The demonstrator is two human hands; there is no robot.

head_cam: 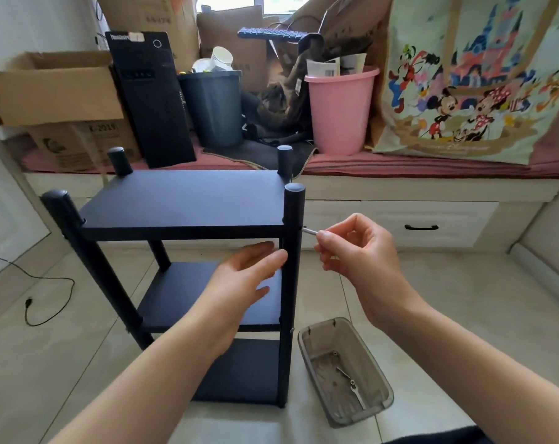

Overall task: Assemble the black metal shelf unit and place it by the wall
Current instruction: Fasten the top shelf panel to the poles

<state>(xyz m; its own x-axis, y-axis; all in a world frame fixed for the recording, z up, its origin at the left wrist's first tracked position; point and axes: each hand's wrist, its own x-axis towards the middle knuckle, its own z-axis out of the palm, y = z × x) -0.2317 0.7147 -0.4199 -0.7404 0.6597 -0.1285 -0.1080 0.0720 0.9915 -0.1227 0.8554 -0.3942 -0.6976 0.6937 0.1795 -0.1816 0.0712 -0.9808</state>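
We steady the upright shelf [182, 203] on the floor, our left hand [246, 277] flat with fingers straight against its front right post [292, 267], while our right hand [355, 248] pinches a key [310, 231] at the post's top bolt, apparently to tighten it.

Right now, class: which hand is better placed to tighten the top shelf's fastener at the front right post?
Right hand: it pinches the metal tool, tip at the post. Left hand only touches the post.
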